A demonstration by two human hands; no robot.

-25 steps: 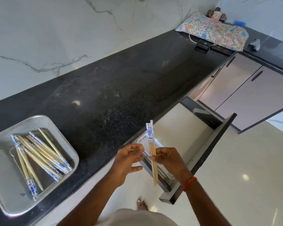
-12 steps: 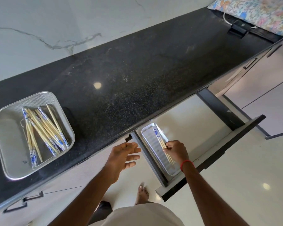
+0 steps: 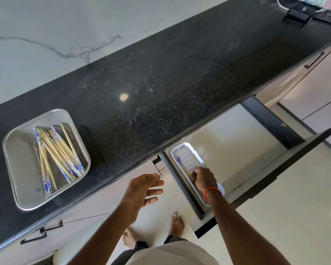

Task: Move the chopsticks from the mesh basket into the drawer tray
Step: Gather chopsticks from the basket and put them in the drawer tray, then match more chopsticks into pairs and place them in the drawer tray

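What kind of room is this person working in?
Most likely a home kitchen: a long black stone counter against a marble wall, cupboards with an open drawer beneath, and chopsticks being sorted.

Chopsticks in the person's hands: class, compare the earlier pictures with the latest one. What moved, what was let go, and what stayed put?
The right hand carried the pair of chopsticks down into the white tray in the open drawer, where it still touches them. The left hand let go and now hangs open and empty. The mesh basket and its remaining chopsticks stayed on the counter.
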